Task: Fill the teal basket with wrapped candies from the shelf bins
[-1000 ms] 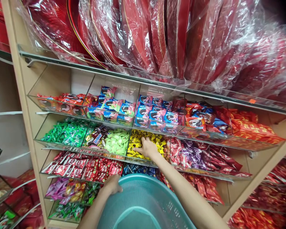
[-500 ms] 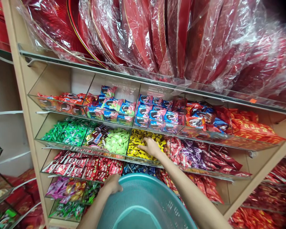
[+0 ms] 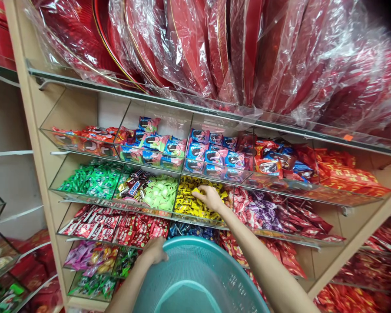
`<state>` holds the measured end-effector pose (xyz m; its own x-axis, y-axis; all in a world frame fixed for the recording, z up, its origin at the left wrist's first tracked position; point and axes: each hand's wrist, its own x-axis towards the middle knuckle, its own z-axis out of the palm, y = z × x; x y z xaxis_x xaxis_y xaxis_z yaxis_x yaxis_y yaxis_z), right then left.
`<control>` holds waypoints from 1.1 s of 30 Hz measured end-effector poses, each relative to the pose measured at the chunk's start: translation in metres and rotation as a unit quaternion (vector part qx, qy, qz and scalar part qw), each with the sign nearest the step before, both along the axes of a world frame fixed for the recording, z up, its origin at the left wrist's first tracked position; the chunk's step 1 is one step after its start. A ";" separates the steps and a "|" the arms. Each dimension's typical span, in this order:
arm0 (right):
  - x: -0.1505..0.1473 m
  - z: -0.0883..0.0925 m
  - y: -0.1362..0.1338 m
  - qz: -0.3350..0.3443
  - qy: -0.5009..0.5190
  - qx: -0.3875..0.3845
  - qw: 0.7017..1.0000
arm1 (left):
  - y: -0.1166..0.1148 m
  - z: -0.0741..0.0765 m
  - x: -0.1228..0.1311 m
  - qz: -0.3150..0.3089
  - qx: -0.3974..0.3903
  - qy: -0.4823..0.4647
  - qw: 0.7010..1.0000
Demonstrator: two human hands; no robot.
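Seen from the wearer's own viewpoint, two bare hands work at a shop shelf of wrapped sweets sorted in clear compartments. The right hand (image 3: 211, 198) reaches into the middle compartment of yellow-wrapped sweets (image 3: 186, 209); its thumb and bent fingers appear to pinch a yellow wrapper, though how many pieces they hold cannot be told. The left hand (image 3: 154, 251) grips the upper-left rim of a teal plastic basket (image 3: 211, 265), thumb over the edge, the fingers beyond partly hidden. The basket, perforated along its side, is tilted so its open mouth faces the wearer, below and in front of the yellow sweets. Pale green sweets (image 3: 161, 193) and a Snickers bar (image 3: 134, 188) lie to the left, pink-and-white wrapped sweets (image 3: 241, 203) to the right, and blue cookie packets (image 3: 215, 154) above. For a sound grip, the fingertips should close on wrapper bodies rather than loose ends, and the wrist should clear the transparent front panel (image 3: 198, 221); a firm left hold would best keep the basket steady.
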<state>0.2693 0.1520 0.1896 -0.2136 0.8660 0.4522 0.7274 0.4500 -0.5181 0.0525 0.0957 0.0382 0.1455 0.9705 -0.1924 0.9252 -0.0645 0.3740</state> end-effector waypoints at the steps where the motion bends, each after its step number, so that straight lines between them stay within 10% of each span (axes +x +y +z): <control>1: 0.001 0.001 0.001 -0.002 0.039 -0.005 0.999 | 0.000 0.000 0.000 0.000 0.002 0.001 1.000; 6: -0.001 0.003 0.005 -0.015 0.268 -0.081 0.960 | 0.001 -0.002 0.000 -0.001 0.003 0.008 1.000; 16: -0.011 0.017 -0.022 0.061 0.558 -0.276 0.781 | -0.002 0.003 0.001 -0.003 -0.003 0.004 1.000; 22: -0.028 0.003 -0.079 0.173 0.758 -0.389 0.494 | -0.002 0.006 0.002 -0.008 -0.006 0.010 1.000; 24: -0.033 -0.010 -0.100 0.181 0.778 -0.411 0.439 | -0.001 0.006 0.002 -0.015 -0.003 0.015 1.000; 28: -0.038 -0.048 -0.134 0.166 0.803 -0.425 0.383 | 0.001 0.002 0.002 -0.022 0.001 0.022 1.000; 33: -0.037 -0.093 -0.158 0.160 0.787 -0.446 0.394 | 0.001 0.001 0.003 -0.021 -0.001 0.030 0.999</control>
<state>0.2327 -0.0055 0.0966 -0.4390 0.8730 -0.2127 -0.8322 -0.4843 -0.2699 0.0556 0.0967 0.0396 0.1741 0.9636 -0.2030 0.9424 -0.1033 0.3181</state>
